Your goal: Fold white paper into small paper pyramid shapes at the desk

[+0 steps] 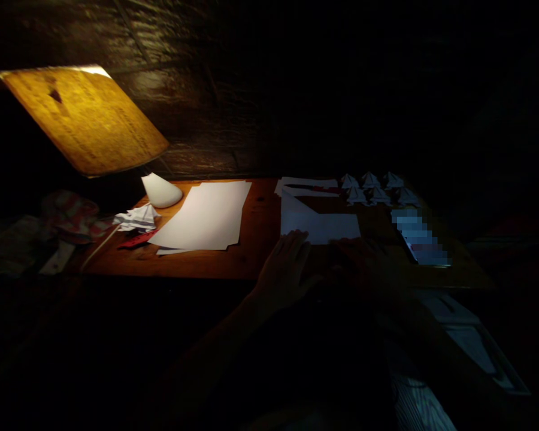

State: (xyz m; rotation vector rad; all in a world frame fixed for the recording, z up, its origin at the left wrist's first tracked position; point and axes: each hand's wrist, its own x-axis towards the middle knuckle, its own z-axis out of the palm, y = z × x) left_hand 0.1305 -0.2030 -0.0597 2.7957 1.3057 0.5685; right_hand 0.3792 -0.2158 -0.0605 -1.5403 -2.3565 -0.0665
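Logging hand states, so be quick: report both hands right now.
Left hand: open, resting at the near edge of the folded paper.
Right hand: in deep shadow by the paper's near edge; open or closed cannot be told.

We can read no text, label, brand, number or sign here: the lit screen (420, 236) shows us only pixel blocks, and the red object (136, 240) is too dim to decipher.
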